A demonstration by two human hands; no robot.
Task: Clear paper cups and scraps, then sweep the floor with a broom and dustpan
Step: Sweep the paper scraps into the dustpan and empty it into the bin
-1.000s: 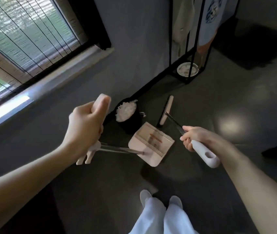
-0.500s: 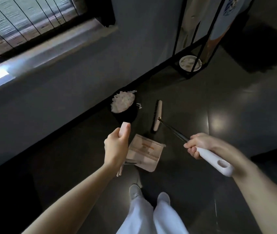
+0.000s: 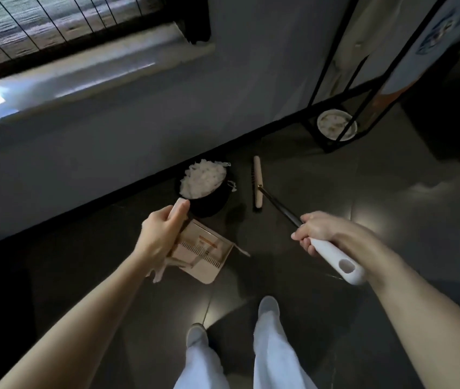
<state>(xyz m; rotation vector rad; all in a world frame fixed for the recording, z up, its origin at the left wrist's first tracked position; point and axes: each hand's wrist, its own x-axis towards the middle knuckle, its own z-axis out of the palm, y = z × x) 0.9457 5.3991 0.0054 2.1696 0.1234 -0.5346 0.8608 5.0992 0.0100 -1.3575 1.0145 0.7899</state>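
My left hand (image 3: 161, 237) grips the pale handle of a beige dustpan (image 3: 203, 251), whose pan sits low over the dark floor just in front of my feet. My right hand (image 3: 321, 231) grips the white handle of a broom (image 3: 335, 259); its dark shaft runs up and left to the cream broom head (image 3: 258, 181), which lies on the floor. A black bin (image 3: 209, 200) filled with white paper scraps (image 3: 202, 179) stands against the wall, just beyond the dustpan. A thin pale scrap (image 3: 241, 250) lies at the dustpan's right corner.
A grey wall with a window sill (image 3: 82, 77) runs along the left. A black metal rack (image 3: 363, 80) stands at the back right with a white bowl (image 3: 336, 125) on its base. My shoes (image 3: 269, 304) and white trousers are at the bottom. Dark floor extends to the right.
The view has dipped down and closed in. My left hand has lowered the dustpan toward the floor by the bin. The broom head has turned to lie more upright in view beside the bin.
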